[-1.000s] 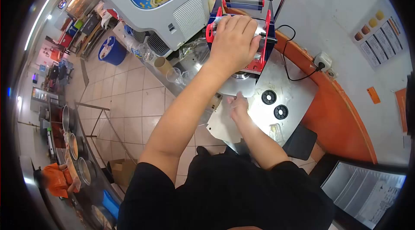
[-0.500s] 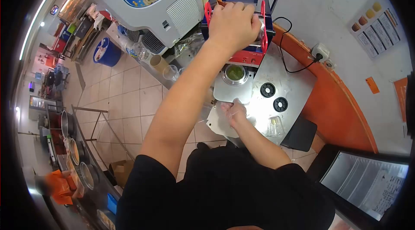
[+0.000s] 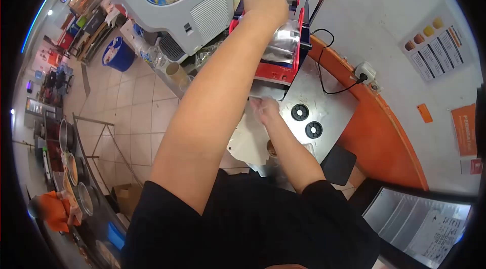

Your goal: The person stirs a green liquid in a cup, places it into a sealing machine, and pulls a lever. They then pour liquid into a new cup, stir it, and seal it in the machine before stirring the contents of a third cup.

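Steel tray (image 3: 266, 90) had slid under the red sealing machine (image 3: 276, 69) at upper centre, hiding the cup; left hand (image 3: 264, 2) gripped the machine's top, right hand (image 3: 263, 109) at tray edge, grip unclear

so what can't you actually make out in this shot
Head view:
- Whether the left hand holds anything atop the red and blue sealing machine: its own back hides the grip.
- The machine's lower front: covered by the left forearm.
- The right hand: blurred, contact with the flat steel tray unclear.
- White wall poster text: too small.
- Grey screen: cut off by the frame edge.
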A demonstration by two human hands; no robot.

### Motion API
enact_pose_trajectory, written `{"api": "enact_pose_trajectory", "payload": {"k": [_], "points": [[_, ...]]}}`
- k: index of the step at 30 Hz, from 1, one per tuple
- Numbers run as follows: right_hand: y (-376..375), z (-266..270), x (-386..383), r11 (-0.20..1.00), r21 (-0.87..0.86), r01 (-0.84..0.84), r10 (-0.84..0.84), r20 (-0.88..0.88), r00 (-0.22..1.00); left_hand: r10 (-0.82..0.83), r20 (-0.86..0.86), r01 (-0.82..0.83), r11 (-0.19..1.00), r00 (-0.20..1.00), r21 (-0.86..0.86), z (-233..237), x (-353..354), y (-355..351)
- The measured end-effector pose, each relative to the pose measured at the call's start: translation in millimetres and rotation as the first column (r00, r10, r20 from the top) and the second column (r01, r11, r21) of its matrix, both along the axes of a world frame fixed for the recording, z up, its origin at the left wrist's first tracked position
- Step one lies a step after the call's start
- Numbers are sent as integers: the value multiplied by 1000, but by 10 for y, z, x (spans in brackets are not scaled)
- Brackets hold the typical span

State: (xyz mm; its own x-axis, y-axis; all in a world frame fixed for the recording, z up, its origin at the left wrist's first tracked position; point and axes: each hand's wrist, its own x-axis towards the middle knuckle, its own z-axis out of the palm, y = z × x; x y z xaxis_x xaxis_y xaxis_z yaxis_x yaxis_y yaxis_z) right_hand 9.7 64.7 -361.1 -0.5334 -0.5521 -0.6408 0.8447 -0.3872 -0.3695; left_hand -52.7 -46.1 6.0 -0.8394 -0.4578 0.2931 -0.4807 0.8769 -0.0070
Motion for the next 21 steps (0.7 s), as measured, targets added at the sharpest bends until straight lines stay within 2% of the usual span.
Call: {"api": "enact_pose_trajectory", "payload": {"k": [1,3,4,5,6,7,8,9,12,14,15,17,18,19,20,21], "points": [[-81,-195,-112,1000,6,-14,14,-2,1000,44,0,-44,998,999,49,32,-34,23],[-318,-362,-324,986,-112,124,-100,197,975,21,-91,-18,999,996,27,-30,-116,-39],[-315,-104,-334,995,-10,102,-101,109,989,9,-169,-20,998,986,-64,-93,-181,-100],[-337,-39,-355,995,-26,98,-95,106,990,-15,-243,-23,988,970,-154,-160,-253,-156],[-350,-38,-392,991,-99,85,-83,24,996,-52,-269,-9,976,962,-219,-166,-294,-190],[-352,-43,-430,984,-167,67,-78,-60,995,-55,-270,-9,974,961,-228,-163,-355,-223],[-388,-55,-435,973,-181,143,-143,12,990,-61,-266,-7,969,962,-247,-161,-418,-257],[-409,5,-424,987,-74,144,-144,15,990,-64,-258,-5,965,964,-261,-159,-465,-272],[-421,29,-348,974,-130,183,-182,24,983,-100,-273,28,967,957,-254,-149,-619,-333],[-339,122,-295,990,-20,139,-139,3,990,-157,-278,81,960,948,-266,-137,-700,-376],[-298,65,-264,990,-20,139,-139,11,990,-158,-271,83,960,950,-267,-151,-753,-415],[-200,-205,-210,999,-37,-18,10,-187,982,-188,-276,111,956,943,-271,-185,-844,-488],[-122,-467,-205,959,207,-193,278,-560,781,-166,-252,102,963,953,-250,-164,-863,-493],[-16,-682,-158,842,486,-234,539,-746,392,-142,-230,89,970,963,-226,-134,-875,-493],[277,145,56,761,559,-328,647,-615,451,-143,-283,84,974,948,-211,-138,-904,-499],[570,795,179,654,689,-313,749,-649,134,-142,-284,84,974,948,-209,-102,-914,-486]]}}
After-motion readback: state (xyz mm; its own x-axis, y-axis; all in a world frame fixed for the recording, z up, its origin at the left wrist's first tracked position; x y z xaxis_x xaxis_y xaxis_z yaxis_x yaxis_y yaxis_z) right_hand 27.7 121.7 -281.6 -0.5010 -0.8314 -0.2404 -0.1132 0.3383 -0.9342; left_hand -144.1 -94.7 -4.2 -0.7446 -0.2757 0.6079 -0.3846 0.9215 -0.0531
